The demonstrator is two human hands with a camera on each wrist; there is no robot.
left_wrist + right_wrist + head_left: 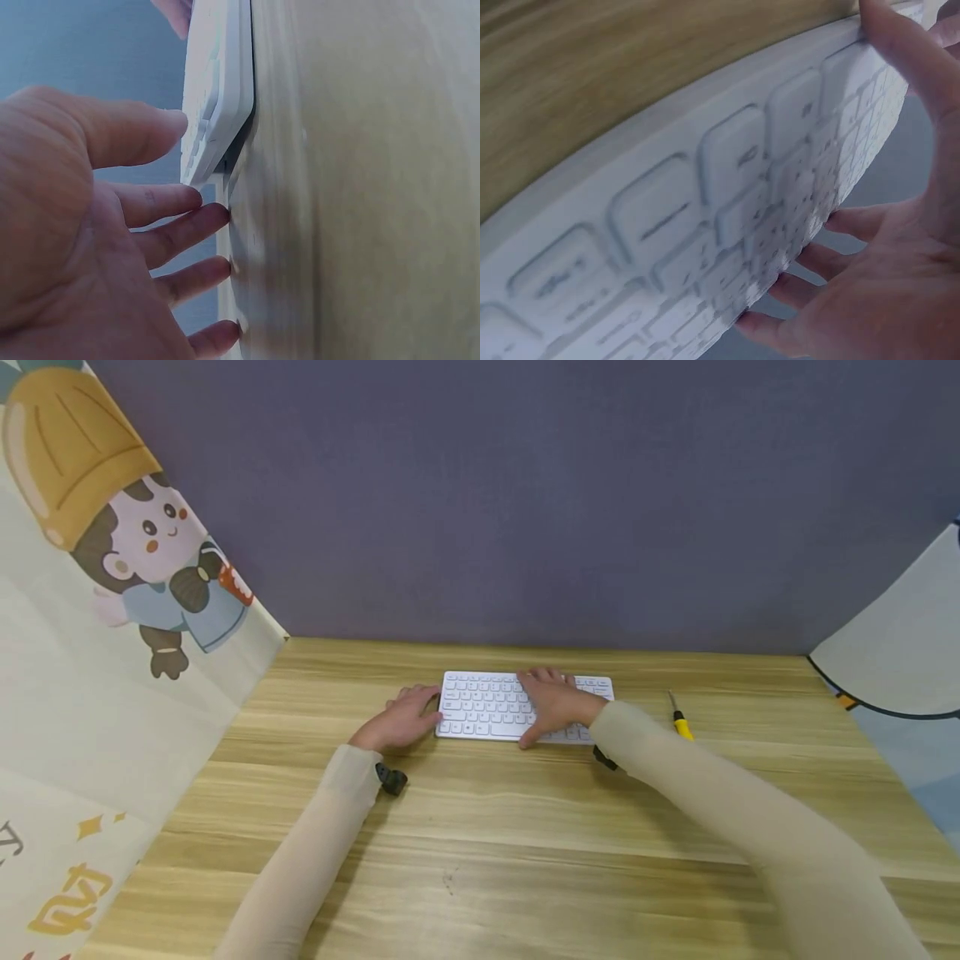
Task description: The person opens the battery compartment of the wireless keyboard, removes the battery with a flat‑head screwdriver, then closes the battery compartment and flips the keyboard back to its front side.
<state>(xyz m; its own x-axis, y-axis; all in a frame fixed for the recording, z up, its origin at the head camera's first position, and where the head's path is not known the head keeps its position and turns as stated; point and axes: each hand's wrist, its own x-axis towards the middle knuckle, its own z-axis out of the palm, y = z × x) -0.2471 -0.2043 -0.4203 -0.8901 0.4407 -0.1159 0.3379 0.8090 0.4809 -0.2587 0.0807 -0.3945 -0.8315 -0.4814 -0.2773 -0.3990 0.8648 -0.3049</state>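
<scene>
A white keyboard (487, 706) lies on the wooden table, its long side facing me. My right hand (558, 703) spans it from front to back and grips it. In the right wrist view the thumb (907, 45) is at the near edge and the fingertips (780, 289) are at the far edge. At the keyboard's left end is my left hand (401, 718), thumb and fingers spread. The left wrist view shows its thumb (139, 131) beside the keyboard corner and its fingertips (217, 217) by the tabletop.
A screwdriver (681, 722) with a yellow handle lies right of the keyboard, partly behind my right sleeve. A dark grey panel (540, 510) rises at the table's back edge. A printed cloth (150, 718) hangs along the left side.
</scene>
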